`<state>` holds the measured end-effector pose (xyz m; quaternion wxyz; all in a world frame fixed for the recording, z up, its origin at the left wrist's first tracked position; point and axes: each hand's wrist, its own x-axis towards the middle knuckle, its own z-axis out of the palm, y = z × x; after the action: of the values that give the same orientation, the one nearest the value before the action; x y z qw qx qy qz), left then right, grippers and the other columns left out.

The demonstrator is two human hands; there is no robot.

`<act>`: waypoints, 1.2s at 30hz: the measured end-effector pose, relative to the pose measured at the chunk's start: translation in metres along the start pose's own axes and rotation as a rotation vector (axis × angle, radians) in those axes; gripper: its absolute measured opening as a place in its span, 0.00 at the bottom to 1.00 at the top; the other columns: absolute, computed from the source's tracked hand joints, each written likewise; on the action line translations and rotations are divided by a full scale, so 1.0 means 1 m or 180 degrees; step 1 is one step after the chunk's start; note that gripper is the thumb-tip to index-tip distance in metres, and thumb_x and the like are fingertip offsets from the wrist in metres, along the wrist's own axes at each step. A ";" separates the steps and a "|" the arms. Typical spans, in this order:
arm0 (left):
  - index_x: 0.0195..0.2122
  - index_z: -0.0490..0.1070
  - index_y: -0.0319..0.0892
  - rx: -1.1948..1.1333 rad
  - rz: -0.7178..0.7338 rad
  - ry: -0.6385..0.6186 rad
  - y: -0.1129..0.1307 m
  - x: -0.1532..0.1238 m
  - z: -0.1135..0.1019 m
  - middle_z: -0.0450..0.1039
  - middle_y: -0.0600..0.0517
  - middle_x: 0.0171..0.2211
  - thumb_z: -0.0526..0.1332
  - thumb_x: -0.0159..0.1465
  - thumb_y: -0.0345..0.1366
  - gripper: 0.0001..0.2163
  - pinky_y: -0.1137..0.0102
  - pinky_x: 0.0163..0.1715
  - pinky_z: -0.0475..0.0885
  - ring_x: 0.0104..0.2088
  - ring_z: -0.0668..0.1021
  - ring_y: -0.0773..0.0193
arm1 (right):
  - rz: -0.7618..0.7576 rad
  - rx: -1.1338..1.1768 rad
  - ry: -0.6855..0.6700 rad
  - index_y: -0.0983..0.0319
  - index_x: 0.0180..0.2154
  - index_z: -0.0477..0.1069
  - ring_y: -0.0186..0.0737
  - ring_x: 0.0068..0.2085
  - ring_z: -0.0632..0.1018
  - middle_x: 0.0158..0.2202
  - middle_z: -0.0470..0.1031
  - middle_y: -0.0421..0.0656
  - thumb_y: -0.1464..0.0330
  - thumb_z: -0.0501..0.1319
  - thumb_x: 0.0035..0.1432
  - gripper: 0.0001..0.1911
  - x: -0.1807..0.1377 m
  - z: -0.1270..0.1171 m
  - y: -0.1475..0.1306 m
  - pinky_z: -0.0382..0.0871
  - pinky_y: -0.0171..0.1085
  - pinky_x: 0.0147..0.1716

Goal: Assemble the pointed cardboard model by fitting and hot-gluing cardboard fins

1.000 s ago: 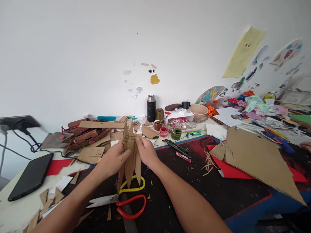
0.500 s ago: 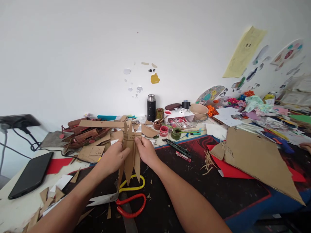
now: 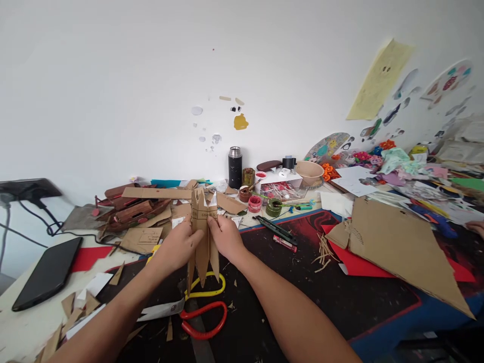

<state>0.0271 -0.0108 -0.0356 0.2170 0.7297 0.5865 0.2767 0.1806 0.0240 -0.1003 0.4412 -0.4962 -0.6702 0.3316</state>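
Observation:
Both hands hold a folded cardboard piece (image 3: pixel 203 247) with pointed ends at its top and bottom and printed lettering near its upper part. My left hand (image 3: pixel 183 242) is closed on its left side, and my right hand (image 3: pixel 226 237) pinches its right edge. The piece stands roughly upright above the dark mat. Under its lower points lie scissors (image 3: pixel 202 322) with one yellow and one red handle, blades toward the left. The fingertips behind the cardboard are hidden.
Cardboard scraps (image 3: pixel 71 312) and a black phone (image 3: pixel 47 275) lie at left. Behind are a black flask (image 3: pixel 235 168), paint jars (image 3: pixel 254 204) and a brown model boat (image 3: pixel 132 214). A utility knife (image 3: pixel 275 229), twigs (image 3: pixel 325 252) and a large cardboard sheet (image 3: pixel 401 247) lie at right.
The cardboard piece has turned slightly, its panels closing together so more of the lettering faces me. My right hand has shifted a little with it; the scissors stay put.

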 end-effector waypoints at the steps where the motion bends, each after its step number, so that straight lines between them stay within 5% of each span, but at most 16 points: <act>1: 0.38 0.75 0.43 -0.0048 0.0045 -0.0013 0.001 0.000 -0.002 0.80 0.45 0.38 0.52 0.61 0.43 0.15 0.57 0.47 0.76 0.44 0.80 0.47 | -0.0004 0.0125 -0.0007 0.59 0.33 0.74 0.47 0.37 0.78 0.33 0.81 0.45 0.58 0.56 0.74 0.19 0.000 0.000 -0.001 0.68 0.40 0.38; 7: 0.44 0.76 0.42 -0.0248 0.0137 -0.0025 0.008 0.001 -0.011 0.81 0.46 0.41 0.52 0.62 0.43 0.18 0.59 0.49 0.76 0.46 0.81 0.47 | -0.0050 0.0810 -0.0114 0.60 0.38 0.77 0.49 0.44 0.81 0.39 0.83 0.43 0.58 0.55 0.74 0.18 0.000 -0.001 -0.007 0.71 0.40 0.43; 12: 0.36 0.74 0.43 -0.0211 0.0056 0.0034 0.004 0.003 -0.013 0.80 0.47 0.34 0.52 0.62 0.43 0.14 0.59 0.44 0.76 0.41 0.80 0.47 | -0.0178 0.0910 -0.0264 0.58 0.45 0.79 0.52 0.50 0.81 0.46 0.84 0.45 0.56 0.56 0.74 0.17 -0.003 0.001 -0.008 0.72 0.44 0.50; 20: 0.30 0.65 0.47 0.0374 -0.0281 0.0163 0.001 0.001 0.003 0.72 0.48 0.28 0.51 0.62 0.41 0.08 0.61 0.33 0.69 0.30 0.74 0.53 | -0.0143 -0.0045 -0.0112 0.58 0.35 0.77 0.51 0.40 0.80 0.35 0.82 0.47 0.61 0.59 0.73 0.14 -0.003 0.007 0.002 0.69 0.41 0.43; 29: 0.32 0.71 0.46 -0.0175 -0.0089 0.0270 -0.004 0.008 -0.012 0.77 0.47 0.34 0.52 0.60 0.45 0.12 0.59 0.43 0.75 0.40 0.78 0.48 | -0.0112 0.0654 -0.0314 0.59 0.44 0.77 0.47 0.48 0.81 0.45 0.84 0.44 0.62 0.57 0.75 0.12 -0.004 0.000 -0.010 0.70 0.39 0.47; 36: 0.35 0.70 0.46 -0.0180 -0.0105 0.0549 -0.006 0.008 -0.012 0.78 0.46 0.39 0.54 0.59 0.42 0.09 0.57 0.44 0.76 0.41 0.79 0.47 | -0.0151 -0.0200 -0.0322 0.59 0.35 0.72 0.45 0.41 0.78 0.37 0.80 0.44 0.63 0.58 0.75 0.13 -0.006 0.004 -0.012 0.64 0.36 0.38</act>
<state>0.0156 -0.0012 -0.0292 0.1907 0.6869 0.6069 0.3514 0.1734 0.0144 -0.0929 0.3987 -0.4765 -0.7132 0.3245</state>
